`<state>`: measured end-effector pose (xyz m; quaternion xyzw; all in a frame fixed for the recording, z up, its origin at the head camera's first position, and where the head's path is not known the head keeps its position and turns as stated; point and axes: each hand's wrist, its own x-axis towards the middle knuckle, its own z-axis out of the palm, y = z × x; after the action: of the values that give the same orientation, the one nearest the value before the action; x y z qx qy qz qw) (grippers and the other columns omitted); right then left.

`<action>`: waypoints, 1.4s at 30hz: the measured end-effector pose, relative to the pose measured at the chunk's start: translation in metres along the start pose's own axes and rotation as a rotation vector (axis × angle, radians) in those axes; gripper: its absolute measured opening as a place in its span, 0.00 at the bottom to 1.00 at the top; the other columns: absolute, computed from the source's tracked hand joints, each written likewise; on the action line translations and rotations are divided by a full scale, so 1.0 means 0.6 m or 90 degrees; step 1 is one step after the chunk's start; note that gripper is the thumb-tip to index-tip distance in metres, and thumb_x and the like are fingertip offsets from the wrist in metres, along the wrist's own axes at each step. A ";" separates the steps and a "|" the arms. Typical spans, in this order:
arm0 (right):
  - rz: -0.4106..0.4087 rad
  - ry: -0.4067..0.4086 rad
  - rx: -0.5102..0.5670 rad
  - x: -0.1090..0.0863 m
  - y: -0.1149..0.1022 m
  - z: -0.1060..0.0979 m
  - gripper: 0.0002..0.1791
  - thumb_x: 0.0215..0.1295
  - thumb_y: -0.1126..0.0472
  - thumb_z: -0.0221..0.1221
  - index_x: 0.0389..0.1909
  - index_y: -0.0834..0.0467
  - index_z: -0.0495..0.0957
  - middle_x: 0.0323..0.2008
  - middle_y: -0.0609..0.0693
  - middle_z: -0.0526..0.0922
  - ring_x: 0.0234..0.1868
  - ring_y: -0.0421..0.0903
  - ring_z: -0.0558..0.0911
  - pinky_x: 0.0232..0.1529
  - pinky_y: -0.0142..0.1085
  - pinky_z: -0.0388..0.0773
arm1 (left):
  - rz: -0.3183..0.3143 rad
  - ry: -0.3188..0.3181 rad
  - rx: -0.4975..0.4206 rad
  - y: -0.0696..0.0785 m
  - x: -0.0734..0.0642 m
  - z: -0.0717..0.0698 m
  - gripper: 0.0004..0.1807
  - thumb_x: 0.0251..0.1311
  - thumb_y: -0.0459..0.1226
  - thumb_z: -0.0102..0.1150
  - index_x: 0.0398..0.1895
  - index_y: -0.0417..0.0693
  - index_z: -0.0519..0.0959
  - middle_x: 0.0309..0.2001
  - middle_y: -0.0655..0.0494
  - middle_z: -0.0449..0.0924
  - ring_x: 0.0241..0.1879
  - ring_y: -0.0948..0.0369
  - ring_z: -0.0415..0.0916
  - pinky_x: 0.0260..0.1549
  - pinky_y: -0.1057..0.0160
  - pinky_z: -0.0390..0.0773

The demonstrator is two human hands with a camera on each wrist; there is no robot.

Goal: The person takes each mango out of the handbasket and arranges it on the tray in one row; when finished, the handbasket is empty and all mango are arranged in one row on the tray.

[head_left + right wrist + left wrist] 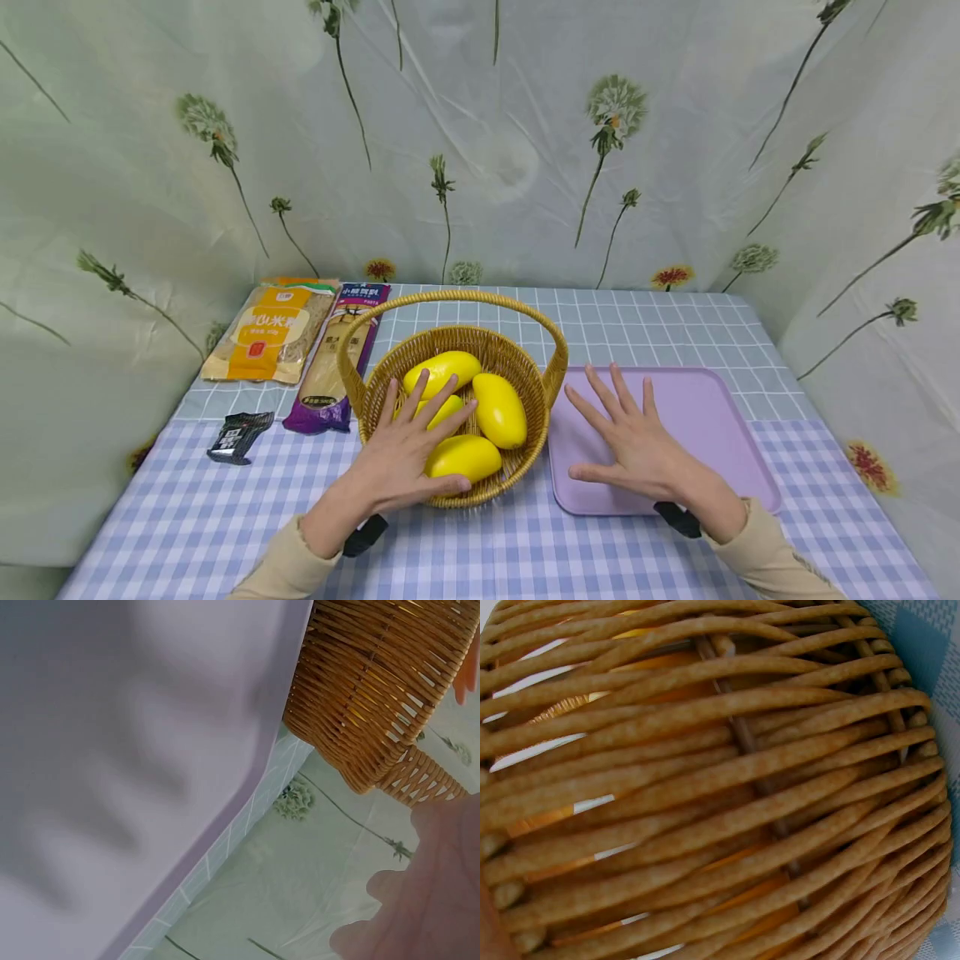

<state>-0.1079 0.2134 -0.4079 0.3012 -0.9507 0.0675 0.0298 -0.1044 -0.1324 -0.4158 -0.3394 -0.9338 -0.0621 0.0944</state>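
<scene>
In the head view my left hand (406, 454) is spread over the front left of a wicker basket (536, 450), fingers straight and holding nothing. Several yellow mangoes (501, 410) lie inside it, partly covered by that hand. A tall arched handle (457, 296) rises over the basket. My right hand (641, 450), also with spread fingers and nothing in it, is over a flat lilac tray (697, 400). The left wrist view is filled by the basket's woven side (727, 772). In the right wrist view, finger shadows fall on the tray (150, 750).
Left of the basket lie a bag of grain (273, 333) and a long purple-ended pasta packet (337, 358). A small black wrapped packet (240, 437) lies nearer the front left. Checked cloth (510, 554) covers the table, and a flowered curtain (510, 167) hangs behind.
</scene>
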 end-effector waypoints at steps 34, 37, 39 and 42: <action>-0.009 0.118 0.048 -0.006 -0.011 -0.007 0.48 0.55 0.31 0.57 0.73 0.46 0.53 0.72 0.54 0.54 0.68 0.56 0.59 0.63 0.57 0.62 | -0.026 0.211 -0.124 -0.020 -0.059 0.003 0.38 0.56 0.64 0.53 0.65 0.54 0.70 0.66 0.53 0.64 0.65 0.49 0.59 0.64 0.46 0.58; -0.030 0.170 0.068 -0.003 -0.013 -0.007 0.43 0.57 0.34 0.59 0.70 0.47 0.59 0.68 0.53 0.62 0.62 0.54 0.68 0.56 0.55 0.71 | -0.032 0.268 -0.146 -0.028 -0.076 0.008 0.33 0.56 0.62 0.56 0.59 0.52 0.75 0.59 0.54 0.72 0.58 0.51 0.68 0.58 0.50 0.67; -0.053 0.212 0.085 0.000 -0.015 -0.007 0.39 0.58 0.37 0.60 0.68 0.49 0.64 0.65 0.52 0.66 0.59 0.53 0.71 0.53 0.53 0.75 | -0.030 0.305 -0.154 -0.033 -0.083 0.013 0.30 0.56 0.60 0.59 0.54 0.51 0.78 0.55 0.54 0.76 0.53 0.53 0.72 0.55 0.55 0.71; -0.101 0.287 0.118 0.008 -0.018 -0.005 0.32 0.61 0.39 0.59 0.62 0.53 0.72 0.60 0.51 0.73 0.56 0.50 0.74 0.52 0.47 0.77 | -0.015 0.356 -0.158 -0.039 -0.090 0.020 0.26 0.55 0.58 0.62 0.47 0.49 0.81 0.49 0.55 0.79 0.46 0.55 0.75 0.52 0.62 0.72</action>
<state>-0.1053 0.2025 -0.4032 0.3536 -0.8833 0.2170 0.2181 -0.0808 -0.1818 -0.4402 -0.3075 -0.8607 -0.2678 0.3048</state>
